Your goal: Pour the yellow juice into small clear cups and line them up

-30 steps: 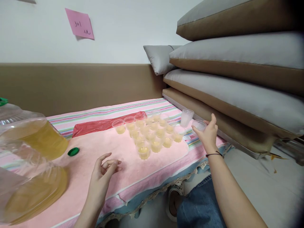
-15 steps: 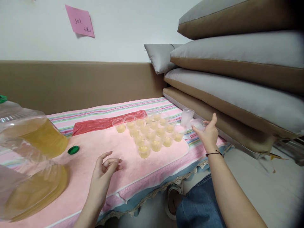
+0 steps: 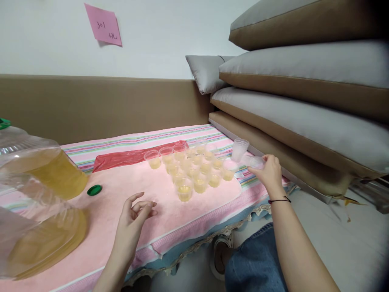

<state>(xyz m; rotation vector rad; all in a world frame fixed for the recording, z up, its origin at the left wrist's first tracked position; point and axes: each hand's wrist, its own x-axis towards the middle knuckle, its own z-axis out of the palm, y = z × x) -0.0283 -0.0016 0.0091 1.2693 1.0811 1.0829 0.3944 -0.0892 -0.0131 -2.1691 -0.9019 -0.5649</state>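
Observation:
Over the pink cloth, my left hand [image 3: 136, 213] hovers with loosely curled fingers apart and nothing in them. My right hand [image 3: 269, 174] has closed its thumb and fingers around a clear plastic cup [image 3: 257, 162] lying on its side at the right; whether others are nested in it I cannot tell. Just beyond it stands a stack of clear cups [image 3: 240, 150]. Between my hands, several clear cups of pale yellow liquid [image 3: 199, 182] stand in a tight group on the pink cloth [image 3: 127, 178].
Two large clear jugs of yellow liquid [image 3: 60, 174] stand at the left, near a green cap [image 3: 94, 190]. A red plastic bag [image 3: 130, 158] lies behind the cups. Stacked grey and brown cushions [image 3: 288, 97] rise at the right. A pink note [image 3: 103, 25] hangs on the wall.
My right hand has gone from spread fingers with the thumb raised to fingers closed around the lying cup. My left hand has hardly moved.

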